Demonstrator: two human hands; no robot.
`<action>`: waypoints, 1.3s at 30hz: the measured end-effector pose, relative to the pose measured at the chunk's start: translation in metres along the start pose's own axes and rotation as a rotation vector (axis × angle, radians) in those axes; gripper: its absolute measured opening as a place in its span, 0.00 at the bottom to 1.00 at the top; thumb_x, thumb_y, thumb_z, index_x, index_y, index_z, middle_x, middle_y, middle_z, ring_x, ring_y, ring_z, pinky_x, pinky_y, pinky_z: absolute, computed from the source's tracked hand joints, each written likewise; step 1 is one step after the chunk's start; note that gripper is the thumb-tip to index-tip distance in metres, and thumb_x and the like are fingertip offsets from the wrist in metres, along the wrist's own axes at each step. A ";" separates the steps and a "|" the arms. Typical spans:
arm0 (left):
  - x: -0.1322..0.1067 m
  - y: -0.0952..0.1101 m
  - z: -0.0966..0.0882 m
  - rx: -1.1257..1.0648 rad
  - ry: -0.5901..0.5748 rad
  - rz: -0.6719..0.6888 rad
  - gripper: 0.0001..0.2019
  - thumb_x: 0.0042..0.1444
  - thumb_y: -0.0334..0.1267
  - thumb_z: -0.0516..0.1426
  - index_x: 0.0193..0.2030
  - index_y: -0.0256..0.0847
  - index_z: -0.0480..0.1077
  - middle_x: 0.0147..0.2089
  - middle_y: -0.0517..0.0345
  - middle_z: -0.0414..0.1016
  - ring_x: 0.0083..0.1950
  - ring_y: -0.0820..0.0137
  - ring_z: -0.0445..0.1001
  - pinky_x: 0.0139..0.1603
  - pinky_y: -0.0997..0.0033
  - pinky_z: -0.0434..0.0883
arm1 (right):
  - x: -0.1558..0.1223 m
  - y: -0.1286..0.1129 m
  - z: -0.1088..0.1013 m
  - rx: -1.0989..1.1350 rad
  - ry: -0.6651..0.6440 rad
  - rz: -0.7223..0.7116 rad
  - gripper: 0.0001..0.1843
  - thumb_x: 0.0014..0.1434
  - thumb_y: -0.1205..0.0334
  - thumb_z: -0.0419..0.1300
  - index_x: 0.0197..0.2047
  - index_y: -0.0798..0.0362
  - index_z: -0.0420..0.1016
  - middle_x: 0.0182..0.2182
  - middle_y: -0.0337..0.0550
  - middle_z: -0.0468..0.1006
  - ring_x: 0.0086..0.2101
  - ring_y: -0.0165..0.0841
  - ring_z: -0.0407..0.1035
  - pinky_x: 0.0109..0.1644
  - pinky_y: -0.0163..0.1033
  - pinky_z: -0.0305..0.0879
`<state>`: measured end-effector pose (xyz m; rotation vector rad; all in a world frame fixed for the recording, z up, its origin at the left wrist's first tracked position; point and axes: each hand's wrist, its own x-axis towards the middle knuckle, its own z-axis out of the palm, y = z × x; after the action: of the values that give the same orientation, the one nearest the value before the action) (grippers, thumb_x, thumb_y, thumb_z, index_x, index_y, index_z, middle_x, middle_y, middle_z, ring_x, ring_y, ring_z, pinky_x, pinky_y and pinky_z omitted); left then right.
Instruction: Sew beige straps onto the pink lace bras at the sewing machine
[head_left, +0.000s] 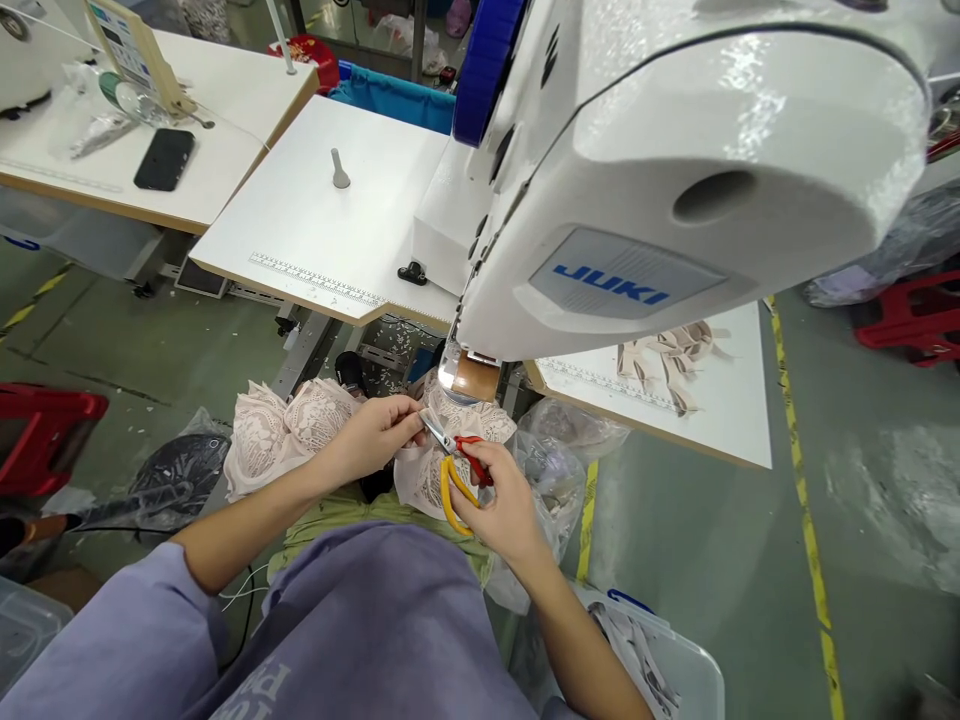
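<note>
A pale pink lace bra (259, 440) lies across my lap under the sewing machine head, one side spread to the left and the other below the needle area. My left hand (379, 432) is closed in a pinch on a small pale edge of the bra. Held in my right hand (504, 505) is a pair of scissors (452, 468) with one red and one yellow handle. Its blades point up and left, their tips right at my left fingertips. Whether the blades touch the fabric I cannot tell.
The white JUKI sewing machine (675, 200) overhangs from the right. Cut pale straps (671, 355) lie on the right table wing. A ruler strip (315, 280) and a grey peg (340, 168) are on the left table. Below right stands a clear bin (697, 665).
</note>
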<state>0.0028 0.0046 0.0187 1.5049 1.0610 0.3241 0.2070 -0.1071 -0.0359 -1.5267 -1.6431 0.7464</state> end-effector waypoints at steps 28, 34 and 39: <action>0.012 0.015 -0.039 0.472 -0.086 0.079 0.16 0.67 0.44 0.49 0.53 0.43 0.73 0.40 0.53 0.81 0.38 0.64 0.78 0.35 0.71 0.70 | 0.113 0.079 -0.124 -0.514 0.294 0.102 0.18 0.61 0.56 0.59 0.51 0.57 0.77 0.52 0.61 0.78 0.54 0.52 0.70 0.59 0.59 0.65; 0.007 0.010 0.002 0.828 0.126 0.519 0.16 0.70 0.39 0.47 0.34 0.39 0.71 0.37 0.49 0.77 0.42 0.62 0.73 0.46 0.62 0.67 | 0.028 0.003 -0.041 0.012 -0.365 -0.043 0.30 0.57 0.41 0.66 0.57 0.46 0.75 0.54 0.50 0.78 0.52 0.46 0.74 0.56 0.51 0.72; 0.002 0.030 0.043 0.667 0.051 0.568 0.19 0.71 0.45 0.44 0.28 0.42 0.60 0.24 0.59 0.66 0.26 0.70 0.63 0.30 0.68 0.58 | 0.019 -0.015 -0.004 0.421 -0.037 0.181 0.35 0.64 0.30 0.48 0.54 0.50 0.74 0.46 0.51 0.80 0.46 0.44 0.76 0.48 0.47 0.75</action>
<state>0.0476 -0.0172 0.0337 2.4141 0.7911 0.4239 0.2021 -0.0903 -0.0191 -1.3686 -1.2790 1.1432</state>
